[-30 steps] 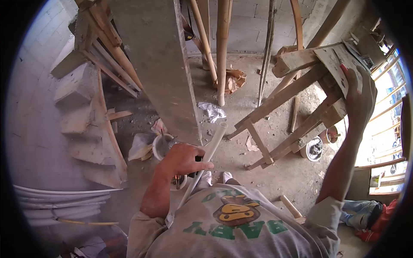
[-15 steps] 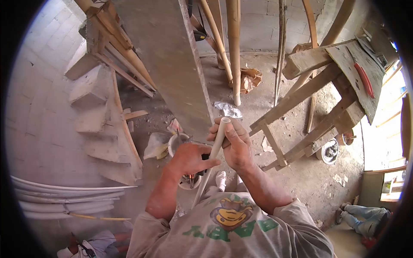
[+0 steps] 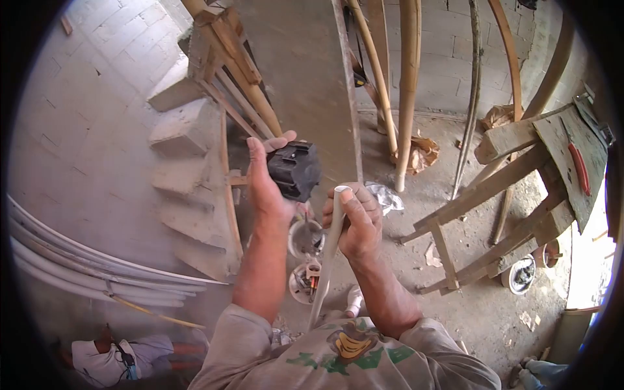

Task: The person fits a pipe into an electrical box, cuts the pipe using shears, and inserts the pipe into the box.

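A black plastic electrical box (image 3: 296,171) with several flat sides rests in my left hand (image 3: 268,185), its fingers and thumb around the far and left sides. To the right of it, my right hand (image 3: 357,222) is wrapped round the upper end of a pale conduit pipe (image 3: 333,244). The pipe's open end faces up at my thumb, and its length slants down toward my shirt. A gap separates the box from the pipe end. My right palm and part of the pipe behind the fingers are hidden.
Concrete steps (image 3: 188,172) rise at left above coiled pale pipes (image 3: 97,273). Below my hands stands a bucket of tools (image 3: 300,286). At right is a wooden trestle (image 3: 500,195) with red-handled pliers (image 3: 578,170) on top. Another person (image 3: 130,357) is at lower left.
My left hand has left the pipe, moving up and left, and now shows the black box turned outward. My right hand still grips the pipe. The view has shifted left.
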Available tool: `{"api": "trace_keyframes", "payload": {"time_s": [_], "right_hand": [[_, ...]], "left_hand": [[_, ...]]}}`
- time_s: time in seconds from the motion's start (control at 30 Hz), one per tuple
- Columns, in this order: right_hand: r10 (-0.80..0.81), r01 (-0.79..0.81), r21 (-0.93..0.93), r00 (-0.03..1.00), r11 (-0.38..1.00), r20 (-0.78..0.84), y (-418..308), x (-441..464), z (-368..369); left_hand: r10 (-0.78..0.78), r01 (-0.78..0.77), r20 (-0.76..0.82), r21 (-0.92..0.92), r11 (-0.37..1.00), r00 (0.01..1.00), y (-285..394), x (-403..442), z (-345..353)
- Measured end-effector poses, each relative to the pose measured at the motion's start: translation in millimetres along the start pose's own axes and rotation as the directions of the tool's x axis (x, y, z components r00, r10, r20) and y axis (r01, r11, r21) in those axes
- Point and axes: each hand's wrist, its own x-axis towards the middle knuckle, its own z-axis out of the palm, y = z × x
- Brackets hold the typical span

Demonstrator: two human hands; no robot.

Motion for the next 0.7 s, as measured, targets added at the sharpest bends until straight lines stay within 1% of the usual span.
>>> {"api": "trace_keyframes", "payload": {"time_s": [0.1,0.13,0.23,0.33,0.37,0.43,0.47,0.57,0.6,0.67,0.7], "right_hand": [[0.009,-0.008,-0.05,1.0,0.999,0.011,5,1,14],[0.007,-0.006,-0.074,1.0,0.997,0.013,6,2,15],[-0.001,0.004,-0.145,1.0,0.989,0.021,9,1,16],[-0.012,0.017,-0.217,1.0,0.976,0.025,11,0,14],[-0.017,0.024,-0.244,0.999,0.969,0.03,12,0,14],[0.004,-0.001,-0.224,1.0,0.974,0.014,15,3,13],[0.013,-0.011,-0.216,1.0,0.976,0.007,17,5,12],[-0.03,0.032,-0.215,0.999,0.976,0.012,22,7,12],[-0.024,0.025,-0.22,1.0,0.975,0.006,22,6,13],[-0.012,0.01,-0.233,1.0,0.972,-0.007,22,7,13],[-0.026,0.028,-0.28,1.0,0.96,0.012,23,7,11]], "left_hand": [[0.078,-0.076,0.035,-0.058,0.995,0.996,-3,1,8],[0.028,-0.026,0.028,-0.065,0.998,0.999,-2,1,9],[-0.039,0.039,0.048,0.015,0.999,0.998,-2,-3,5],[0.019,-0.019,0.007,0.057,0.998,1.0,-5,-4,6],[0.024,-0.022,-0.011,0.121,0.992,1.0,-5,-4,4],[0.039,-0.026,-0.048,0.244,0.969,0.998,-6,-1,-1],[0.044,-0.023,-0.073,0.264,0.964,0.996,-8,0,-3],[0.056,-0.006,-0.138,0.341,0.94,0.989,-14,2,-11],[0.062,0.006,-0.16,0.389,0.921,0.985,-12,-1,-8],[0.09,-0.024,-0.134,0.428,0.904,0.987,-10,-1,-11],[0.104,-0.041,-0.116,0.447,0.893,0.988,-9,-1,-12]]}}
